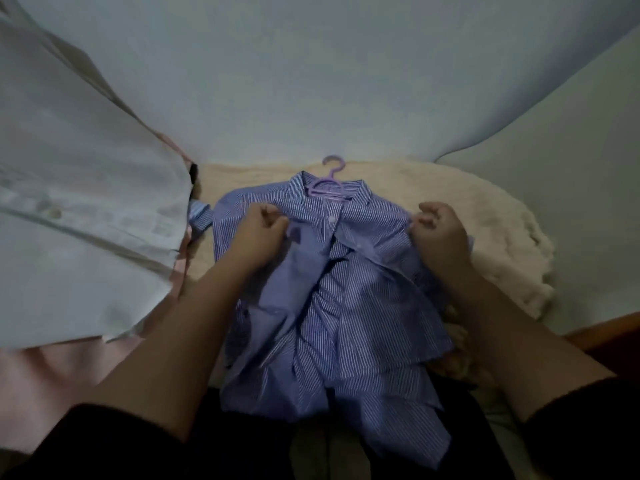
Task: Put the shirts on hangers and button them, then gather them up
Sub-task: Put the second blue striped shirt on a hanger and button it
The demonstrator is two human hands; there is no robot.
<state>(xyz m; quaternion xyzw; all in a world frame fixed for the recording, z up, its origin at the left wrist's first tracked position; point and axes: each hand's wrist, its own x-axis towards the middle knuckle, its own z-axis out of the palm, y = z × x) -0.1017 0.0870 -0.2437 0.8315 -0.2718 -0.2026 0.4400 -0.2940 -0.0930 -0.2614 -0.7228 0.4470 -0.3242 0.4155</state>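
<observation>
Striped shirt [363, 271] on hanger [327, 185], both hands gripping

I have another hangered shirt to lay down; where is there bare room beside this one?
Free: the cream fleece blanket right of the striped shirt, toward the wall. Crowded: left side, where white fabric overhangs; both hands grip the shirt's shoulders.

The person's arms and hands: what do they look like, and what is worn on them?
Both hands, the left hand and the right hand, are bare: no gloves, rings or watch can be seen. The forearms are bare too. Dark, black-looking long sleeves are pushed up towards the elbows, the left sleeve and the right sleeve. The fabric looks soft and plain, with no visible markings.
</observation>
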